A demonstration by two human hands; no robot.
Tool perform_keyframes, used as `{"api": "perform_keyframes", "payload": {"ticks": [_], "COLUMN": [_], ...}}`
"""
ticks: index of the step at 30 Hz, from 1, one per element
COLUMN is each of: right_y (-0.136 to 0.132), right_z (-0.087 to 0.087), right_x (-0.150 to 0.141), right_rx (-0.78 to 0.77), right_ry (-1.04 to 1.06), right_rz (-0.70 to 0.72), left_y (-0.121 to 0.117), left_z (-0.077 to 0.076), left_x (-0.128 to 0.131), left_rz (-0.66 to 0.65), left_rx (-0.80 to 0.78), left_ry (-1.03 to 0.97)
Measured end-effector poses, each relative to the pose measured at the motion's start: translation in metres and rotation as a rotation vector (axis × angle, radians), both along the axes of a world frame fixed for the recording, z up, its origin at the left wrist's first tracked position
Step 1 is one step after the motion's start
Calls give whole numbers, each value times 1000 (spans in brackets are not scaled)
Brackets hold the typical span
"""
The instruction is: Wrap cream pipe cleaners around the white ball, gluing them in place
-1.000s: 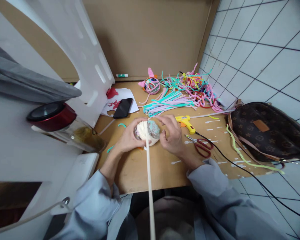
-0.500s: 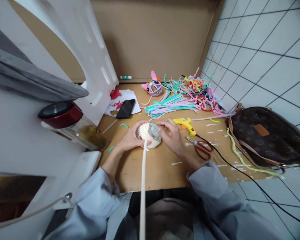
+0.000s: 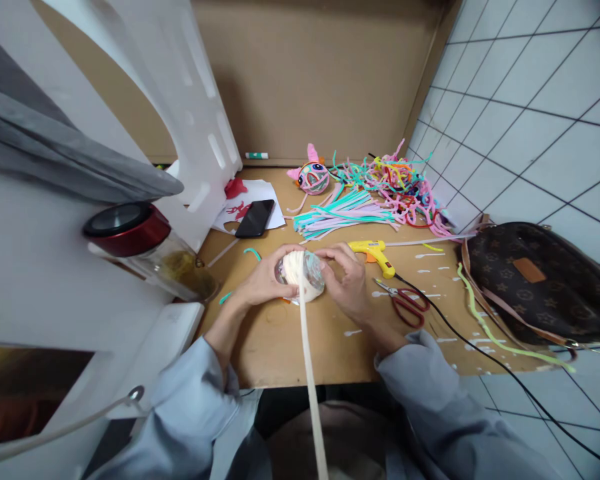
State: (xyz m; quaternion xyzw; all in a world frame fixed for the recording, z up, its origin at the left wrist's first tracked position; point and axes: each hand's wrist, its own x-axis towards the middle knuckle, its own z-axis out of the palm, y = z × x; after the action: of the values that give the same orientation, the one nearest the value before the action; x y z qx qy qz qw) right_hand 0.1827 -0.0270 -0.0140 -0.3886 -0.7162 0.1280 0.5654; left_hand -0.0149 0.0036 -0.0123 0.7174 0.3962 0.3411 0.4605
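Cream strip is wound in thick bands round a clear ball [image 3: 316, 268], whose bare see-through side with pale blue inside faces right. From the ball a long end of the cream strip [image 3: 309, 373] runs taut toward my body. My left hand [image 3: 269, 277] is closed round the ball's left side, thumb at the front. At its right side, my right hand [image 3: 347, 277] has curled fingers and thumb against the clear surface. A yellow glue gun [image 3: 373, 253] and red-handled scissors [image 3: 407, 303] lie just right of my right hand.
A bundle of pastel strips [image 3: 345, 213], a tangled heap of coloured pipe cleaners [image 3: 395, 180] and a pink-eared ball figure [image 3: 313, 177] lie behind. A phone [image 3: 255, 219] rests on paper. A glass bottle [image 3: 155, 247] stands left; a brown bag [image 3: 540, 273] sits right. The glue gun's cable [image 3: 470, 340] crosses the table's right side.
The strip's loose end has swung right at its lower part. The ball and both hands keep nearly the same pose; the whole view has shifted slightly.
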Motion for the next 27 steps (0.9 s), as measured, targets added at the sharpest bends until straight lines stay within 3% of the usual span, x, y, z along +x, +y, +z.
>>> {"api": "perform_keyframes", "payload": {"ticks": [8,27], "right_y": [10,13], "right_z": [-13,-13], "right_x": [2,5], "right_rx": [-225,-165], "right_ry": [67,107], "right_rz": [-8,-68], "left_y": [-2,3], "left_z": [-1,0], "left_x": [4,1], "left_rz": [24,43], "left_rx": [17,10], "left_ry": [-15,13]}}
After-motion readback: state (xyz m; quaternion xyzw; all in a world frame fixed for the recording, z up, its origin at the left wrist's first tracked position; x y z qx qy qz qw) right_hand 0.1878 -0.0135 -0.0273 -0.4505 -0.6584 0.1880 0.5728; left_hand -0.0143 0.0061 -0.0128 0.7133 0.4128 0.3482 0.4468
